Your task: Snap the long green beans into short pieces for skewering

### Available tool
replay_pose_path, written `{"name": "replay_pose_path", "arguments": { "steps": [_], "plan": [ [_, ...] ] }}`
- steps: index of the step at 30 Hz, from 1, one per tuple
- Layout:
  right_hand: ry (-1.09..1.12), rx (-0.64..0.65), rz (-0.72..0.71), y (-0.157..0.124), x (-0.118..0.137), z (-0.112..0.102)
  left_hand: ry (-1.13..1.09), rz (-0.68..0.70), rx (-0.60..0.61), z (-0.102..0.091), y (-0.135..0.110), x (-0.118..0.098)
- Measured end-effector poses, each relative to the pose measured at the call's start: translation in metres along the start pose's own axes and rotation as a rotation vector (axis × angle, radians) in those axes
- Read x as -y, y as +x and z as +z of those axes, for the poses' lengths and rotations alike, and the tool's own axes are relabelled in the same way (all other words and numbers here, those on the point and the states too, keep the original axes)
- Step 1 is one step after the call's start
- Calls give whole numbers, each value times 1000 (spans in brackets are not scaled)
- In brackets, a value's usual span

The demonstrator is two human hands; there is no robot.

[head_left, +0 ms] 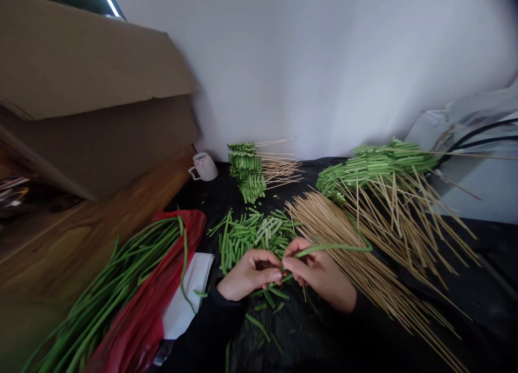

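A long green bean [340, 247] runs through my right hand [321, 276], its free end bending back over the bamboo sticks. My right fingers are closed round it. Close beside, my left hand [251, 276] pinches at the near end of the same bean, and the fingertips of both hands almost meet. Just behind and under the hands lies a heap of short cut bean pieces [240, 238]. A few more pieces [258, 325] are scattered in front. Loose bamboo sticks [348, 243] spread out to the right of my right hand.
Uncut long beans [109, 286] lie on a red plastic bag [140, 319] at left, beside white paper [192, 281]. Skewered bean stacks stand at the back [246, 170] and back right [384, 165]. A mug [205, 167] and cardboard box [97, 65] are behind, left.
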State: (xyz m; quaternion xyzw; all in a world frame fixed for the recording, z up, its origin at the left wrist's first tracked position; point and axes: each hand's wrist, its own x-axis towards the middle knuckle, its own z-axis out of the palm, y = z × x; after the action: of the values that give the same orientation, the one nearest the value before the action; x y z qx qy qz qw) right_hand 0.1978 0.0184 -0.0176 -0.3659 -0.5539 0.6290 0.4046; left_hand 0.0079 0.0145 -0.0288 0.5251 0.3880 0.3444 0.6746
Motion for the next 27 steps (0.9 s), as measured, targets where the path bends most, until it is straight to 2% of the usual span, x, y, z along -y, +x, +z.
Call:
{"name": "replay_pose_path", "arguments": {
  "steps": [3, 5, 10, 15, 19, 24, 27],
  "plan": [
    [207, -68, -50, 2, -4, -8, 63, 2, -4, -3, -1, -2],
    [240, -120, -97, 4, -5, -12, 108, 2, 11, -3, -1, -4],
    [43, -130, -129, 3, 0, -8, 124, 90, -24, 3, 1, -2],
    [-94, -162, -184, 2, -1, -3, 101, 69, -81, 5, 3, 5],
    [-131, -162, -209, 0, -3, -5, 132, 103, -109, 4, 1, 1],
    [-250, -178, -303, -3, -3, -2, -62, 121, -238, 0, 0, 0],
    [-346, -203, -383, -4, -7, 5, -207, 125, -268, -1, 1, 2]
  ]
}}
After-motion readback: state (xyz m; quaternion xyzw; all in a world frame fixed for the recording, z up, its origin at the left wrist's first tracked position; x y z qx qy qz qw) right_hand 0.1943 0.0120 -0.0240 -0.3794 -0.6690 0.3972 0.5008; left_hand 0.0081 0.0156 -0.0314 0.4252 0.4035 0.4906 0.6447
